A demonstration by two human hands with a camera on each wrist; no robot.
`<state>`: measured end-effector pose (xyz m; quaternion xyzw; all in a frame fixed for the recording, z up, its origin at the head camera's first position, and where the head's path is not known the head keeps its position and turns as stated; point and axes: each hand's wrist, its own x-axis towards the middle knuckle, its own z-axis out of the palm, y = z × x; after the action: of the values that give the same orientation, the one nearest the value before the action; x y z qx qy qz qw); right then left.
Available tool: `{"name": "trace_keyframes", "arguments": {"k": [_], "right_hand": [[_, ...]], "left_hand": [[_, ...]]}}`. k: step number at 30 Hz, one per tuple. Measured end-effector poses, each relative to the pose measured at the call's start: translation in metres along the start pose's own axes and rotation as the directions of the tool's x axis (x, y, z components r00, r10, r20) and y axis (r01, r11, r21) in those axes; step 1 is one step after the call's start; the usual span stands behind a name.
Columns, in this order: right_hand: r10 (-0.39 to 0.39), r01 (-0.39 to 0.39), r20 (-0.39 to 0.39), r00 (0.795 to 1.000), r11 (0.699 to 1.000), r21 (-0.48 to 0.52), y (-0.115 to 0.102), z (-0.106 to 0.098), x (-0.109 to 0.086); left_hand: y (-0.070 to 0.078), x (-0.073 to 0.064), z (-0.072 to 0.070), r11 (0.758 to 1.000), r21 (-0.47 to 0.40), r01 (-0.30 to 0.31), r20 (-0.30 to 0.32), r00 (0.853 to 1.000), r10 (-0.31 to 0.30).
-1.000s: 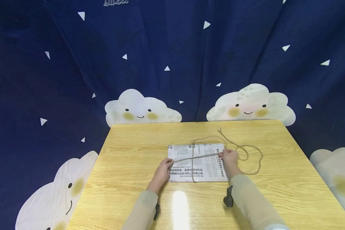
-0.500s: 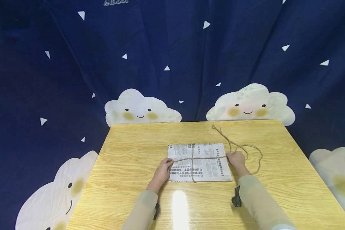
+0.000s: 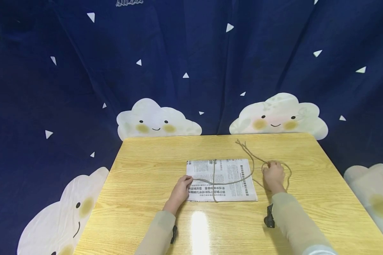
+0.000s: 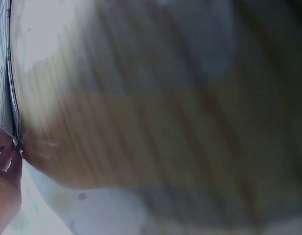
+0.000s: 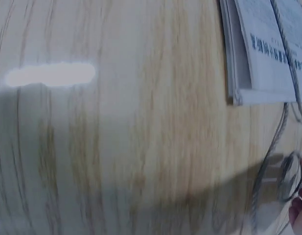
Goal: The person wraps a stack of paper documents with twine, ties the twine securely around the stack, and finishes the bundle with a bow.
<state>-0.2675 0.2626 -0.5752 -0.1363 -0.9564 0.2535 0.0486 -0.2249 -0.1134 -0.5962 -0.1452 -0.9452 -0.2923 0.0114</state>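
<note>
A flat stack of folded newspapers (image 3: 233,171) lies on the table, also at the upper right of the right wrist view. Tan twine (image 3: 231,183) crosses its top from side to side and from back to front. My left hand (image 3: 180,189) pinches the twine at the stack's left edge; in the left wrist view the fingertips (image 4: 14,159) meet at that edge. Right of the stack, my right hand (image 3: 273,177) has its fingers on a loop of the loose twine (image 5: 287,171). Its fingertips are partly cut off in the right wrist view.
Wooden table (image 3: 146,163) carries everything. Loose twine ends (image 3: 240,143) lie behind the stack, and more twine curves to the right. A dark blue curtain (image 3: 178,53) with smiling clouds hangs beyond the table's back edge.
My right hand has let go of the crossing twine and moved right to the loose loop. The crossing twine now sags across the newspapers. My left hand stays in place.
</note>
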Motion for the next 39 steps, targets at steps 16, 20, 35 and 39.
{"name": "trace_keyframes", "arguments": {"k": [16, 20, 35, 39], "right_hand": [[0.046, -0.050, 0.182, 0.982, 0.999, 0.019, 0.016, -0.009, 0.000], [0.057, -0.064, 0.207, 0.977, 0.998, 0.027, 0.017, -0.013, 0.001], [0.035, -0.058, 0.051, 0.998, 0.806, 0.589, -0.042, -0.048, 0.014], [-0.114, 0.090, 0.001, 0.993, 0.785, 0.613, -0.066, -0.049, 0.013]], "left_hand": [[0.001, -0.001, -0.001, 1.000, 0.007, 0.004, -0.002, 1.000, -0.004], [0.000, -0.001, -0.001, 1.000, 0.010, 0.004, -0.001, 1.000, -0.003], [0.002, 0.001, 0.000, 1.000, -0.001, 0.026, 0.006, 1.000, -0.026], [0.003, 0.000, -0.001, 1.000, -0.006, 0.029, 0.007, 1.000, -0.029]]}}
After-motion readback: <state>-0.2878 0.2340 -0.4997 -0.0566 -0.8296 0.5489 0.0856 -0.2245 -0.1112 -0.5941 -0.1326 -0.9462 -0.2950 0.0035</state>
